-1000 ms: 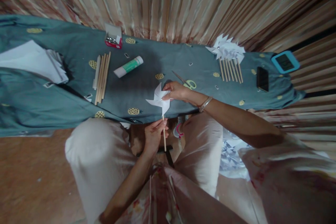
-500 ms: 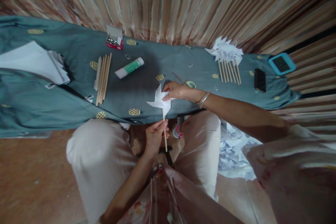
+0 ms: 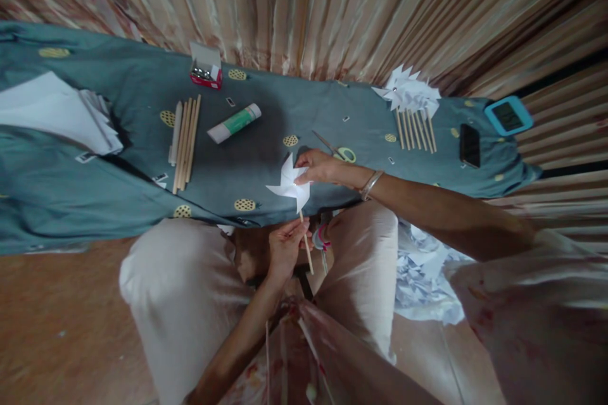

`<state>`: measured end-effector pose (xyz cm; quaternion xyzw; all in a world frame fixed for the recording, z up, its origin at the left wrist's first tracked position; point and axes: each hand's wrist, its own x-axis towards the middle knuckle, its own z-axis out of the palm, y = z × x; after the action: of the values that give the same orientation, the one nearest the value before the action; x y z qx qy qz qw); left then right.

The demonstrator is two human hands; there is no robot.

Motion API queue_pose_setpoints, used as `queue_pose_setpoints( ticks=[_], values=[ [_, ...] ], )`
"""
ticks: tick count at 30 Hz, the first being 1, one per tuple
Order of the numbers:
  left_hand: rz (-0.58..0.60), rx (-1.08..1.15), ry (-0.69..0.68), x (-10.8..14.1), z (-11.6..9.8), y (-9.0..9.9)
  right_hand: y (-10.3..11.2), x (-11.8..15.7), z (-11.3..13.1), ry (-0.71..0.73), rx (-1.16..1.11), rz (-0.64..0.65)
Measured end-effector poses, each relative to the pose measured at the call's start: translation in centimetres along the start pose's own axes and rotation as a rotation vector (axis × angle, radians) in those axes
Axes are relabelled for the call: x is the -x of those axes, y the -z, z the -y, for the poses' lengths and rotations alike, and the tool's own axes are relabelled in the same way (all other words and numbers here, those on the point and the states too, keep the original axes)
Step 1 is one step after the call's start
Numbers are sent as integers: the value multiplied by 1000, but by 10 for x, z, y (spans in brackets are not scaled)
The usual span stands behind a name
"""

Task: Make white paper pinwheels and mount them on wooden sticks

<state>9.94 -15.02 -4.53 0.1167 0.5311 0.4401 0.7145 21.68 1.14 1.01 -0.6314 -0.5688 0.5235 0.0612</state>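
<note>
A white paper pinwheel (image 3: 294, 188) on a thin wooden stick (image 3: 308, 254) is held between my two hands, just over the table's front edge. My left hand (image 3: 285, 245) is closed round the stick below the paper blades. With thumb and fingers, my right hand (image 3: 314, 166) pinches the pinwheel near its middle; the fingertips partly cover the paper there. The stick's lower end points down toward my lap. Just beyond my right hand lie scissors (image 3: 345, 154) with light green handles.
On the green cloth (image 3: 266, 158) are a glue stick (image 3: 234, 123), several wooden sticks (image 3: 187, 145), a red box (image 3: 206, 74) of metal pins and a stack of white paper (image 3: 52, 111). Finished pinwheels (image 3: 411, 93), a phone (image 3: 470, 145) and a blue-framed timer (image 3: 509, 116) lie right.
My left hand has shifted slightly right, and the stick's lower end has swung right, so the stick slants more. My right hand keeps its pinch on the pinwheel.
</note>
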Motion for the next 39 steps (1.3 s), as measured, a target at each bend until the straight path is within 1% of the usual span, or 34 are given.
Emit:
queue_pose_setpoints(
  ticks=[7, 13, 19, 25, 31, 39],
  values=[
    [21, 35, 18, -2, 2, -6, 0, 1, 3, -20, 13, 0],
    [28, 10, 11, -2, 2, -2, 0, 4, 9, -36, 11, 13],
    [-39, 12, 1, 4, -8, 4, 2, 3, 5, -18, 6, 47],
    [-65, 4, 13, 6, -13, 6, 6, 2, 1, 24, 43, 47],
    [-68, -14, -35, 3, -10, 11, 6, 1, 1, 40, -5, 47],
    [-25, 56, 8, 14, -14, 12, 3, 0, -6, 22, -108, 48]
  ],
)
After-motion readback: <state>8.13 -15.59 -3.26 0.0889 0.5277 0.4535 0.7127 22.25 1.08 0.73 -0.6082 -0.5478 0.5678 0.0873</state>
